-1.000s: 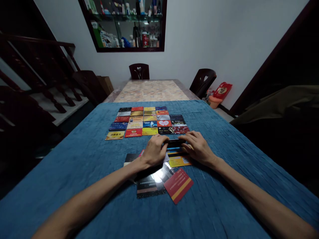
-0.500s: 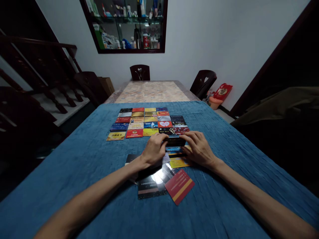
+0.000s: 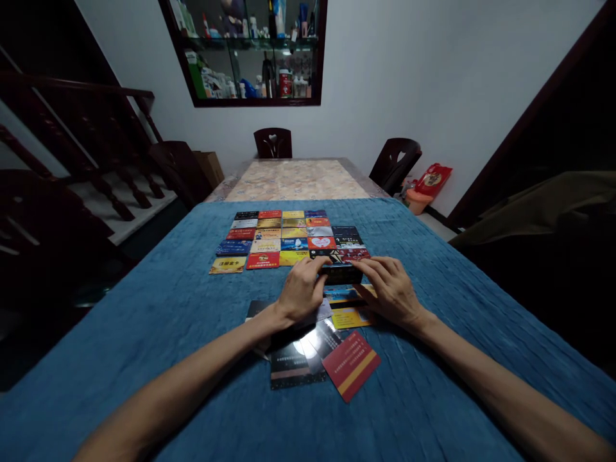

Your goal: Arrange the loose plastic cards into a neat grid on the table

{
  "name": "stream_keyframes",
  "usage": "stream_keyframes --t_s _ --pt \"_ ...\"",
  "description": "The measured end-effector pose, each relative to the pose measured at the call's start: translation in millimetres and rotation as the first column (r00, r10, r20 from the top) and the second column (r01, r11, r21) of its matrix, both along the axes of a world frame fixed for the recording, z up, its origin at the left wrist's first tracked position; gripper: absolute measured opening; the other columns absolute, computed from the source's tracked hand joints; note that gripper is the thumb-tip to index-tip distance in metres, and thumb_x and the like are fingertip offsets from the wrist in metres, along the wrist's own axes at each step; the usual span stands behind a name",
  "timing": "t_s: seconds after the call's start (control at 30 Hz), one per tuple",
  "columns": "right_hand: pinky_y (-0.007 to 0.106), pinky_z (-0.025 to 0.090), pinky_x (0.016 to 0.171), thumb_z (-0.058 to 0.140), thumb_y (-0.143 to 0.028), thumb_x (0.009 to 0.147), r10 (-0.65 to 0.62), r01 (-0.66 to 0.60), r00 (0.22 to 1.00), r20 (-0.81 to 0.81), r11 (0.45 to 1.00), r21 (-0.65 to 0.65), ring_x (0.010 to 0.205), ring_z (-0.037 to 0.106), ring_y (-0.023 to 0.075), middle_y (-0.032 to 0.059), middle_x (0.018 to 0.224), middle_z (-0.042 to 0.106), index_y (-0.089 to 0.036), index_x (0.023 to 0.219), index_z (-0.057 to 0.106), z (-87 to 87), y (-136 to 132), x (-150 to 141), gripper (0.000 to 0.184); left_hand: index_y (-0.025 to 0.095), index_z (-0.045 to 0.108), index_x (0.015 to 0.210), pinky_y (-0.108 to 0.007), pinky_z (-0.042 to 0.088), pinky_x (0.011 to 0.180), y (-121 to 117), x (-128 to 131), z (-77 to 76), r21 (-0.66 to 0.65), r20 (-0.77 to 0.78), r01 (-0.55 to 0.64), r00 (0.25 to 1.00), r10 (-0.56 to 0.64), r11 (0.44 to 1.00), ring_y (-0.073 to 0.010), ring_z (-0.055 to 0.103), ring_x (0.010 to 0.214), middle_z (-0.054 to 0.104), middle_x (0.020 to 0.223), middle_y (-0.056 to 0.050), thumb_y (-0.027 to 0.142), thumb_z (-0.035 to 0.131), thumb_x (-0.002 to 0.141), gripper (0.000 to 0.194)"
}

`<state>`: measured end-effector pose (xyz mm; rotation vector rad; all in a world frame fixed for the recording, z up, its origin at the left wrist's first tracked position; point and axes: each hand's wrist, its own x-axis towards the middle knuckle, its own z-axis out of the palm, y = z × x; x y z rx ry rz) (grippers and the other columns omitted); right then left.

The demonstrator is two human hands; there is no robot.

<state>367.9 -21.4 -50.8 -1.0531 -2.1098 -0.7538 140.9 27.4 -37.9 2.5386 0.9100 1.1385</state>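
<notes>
Presently, through the head camera, I see the left hand [image 3: 303,290] with its thumb and fingers almost closed, pinching the left end of a black card [image 3: 342,275]. The right hand [image 3: 393,290] is also curled, with its fingertips at the card's right end. This card is tilted up, just on the near side of the rows of colourful cards [image 3: 294,244]; whether it is one or several, I cannot tell. Nearer, on the blue cloth [image 3: 433,398], lie a yellow card [image 3: 351,318], dark cards [image 3: 292,367] and a red card [image 3: 352,363].
</notes>
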Motion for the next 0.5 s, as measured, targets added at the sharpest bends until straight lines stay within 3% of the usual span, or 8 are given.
stream_keyframes --t_s 0.33,0.5 --pt "0.043 0.046 0.090 0.058 -0.027 0.094 -0.037 0.037 0.999 0.003 0.999 0.028 0.108 0.054 0.0286 0.0135 0.114 0.064 -0.018 0.136 0.050 -1.4 -1.9 -1.2 0.045 0.018 0.059 0.106 -0.037 0.052 0.082 0.8 -3.2 1.8 0.099 -0.030 0.016 0.999 -0.013 0.995 -0.0215 0.061 0.089 0.068 0.095 -0.007 0.008 0.052 0.088 0.022" --pt "0.043 0.047 0.088 0.059 -0.027 0.092 -0.050 0.051 0.999 -0.019 0.998 0.033 0.106 0.053 0.0287 0.0127 0.111 0.062 -0.019 0.137 0.050 -1.1 -3.0 -2.5 0.046 0.016 0.057 0.113 -0.040 0.053 0.084 -0.2 -7.0 4.2 0.163 -0.097 0.034 0.995 -0.019 0.986 -0.0244 0.060 0.095 0.067 0.103 -0.010 0.010 0.052 0.088 0.026"
